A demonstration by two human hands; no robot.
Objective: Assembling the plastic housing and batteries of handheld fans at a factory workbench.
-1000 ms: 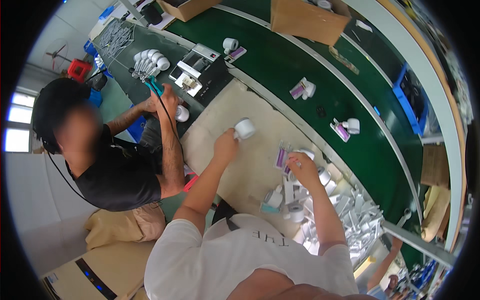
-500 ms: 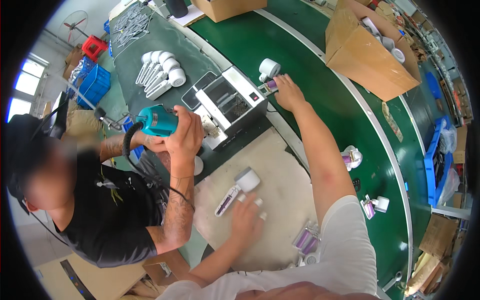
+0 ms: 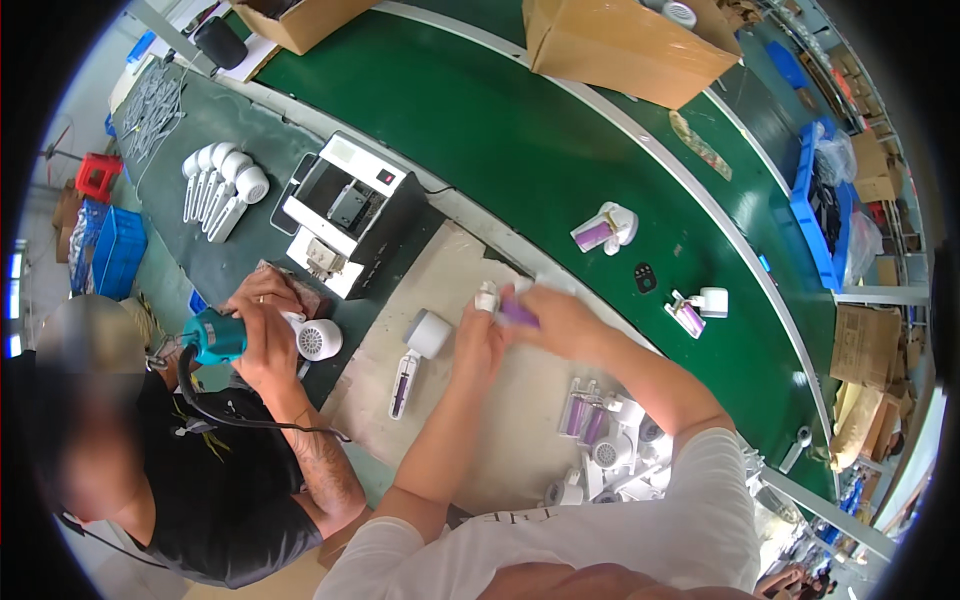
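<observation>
My left hand [image 3: 478,345] is closed around a small white piece [image 3: 487,296] that sticks up above its fingers; its exact kind is unclear. Right beside it, my right hand [image 3: 562,322] grips a blurred fan part with a purple battery [image 3: 517,312]. The two hands meet over the beige work mat, and I cannot tell whether their pieces touch. Left of them lies a white handheld fan [image 3: 428,335], its handle uncovered over a purple cell. More white fan parts with purple batteries [image 3: 592,415] are piled near my right forearm.
At left a co-worker holds a teal power tool [image 3: 215,337] by a white fan [image 3: 319,340]. A white-and-black machine [image 3: 352,215] stands beyond the mat. Finished-looking fans [image 3: 222,185] sit in a row. On the green conveyor [image 3: 480,150] lie two fan units [image 3: 606,229]; cardboard boxes [image 3: 630,50] stand behind.
My right hand has come back from the conveyor beside the machine, carrying the fan part to my left hand. The view has turned rightward. The co-worker's tool has come down by a fan.
</observation>
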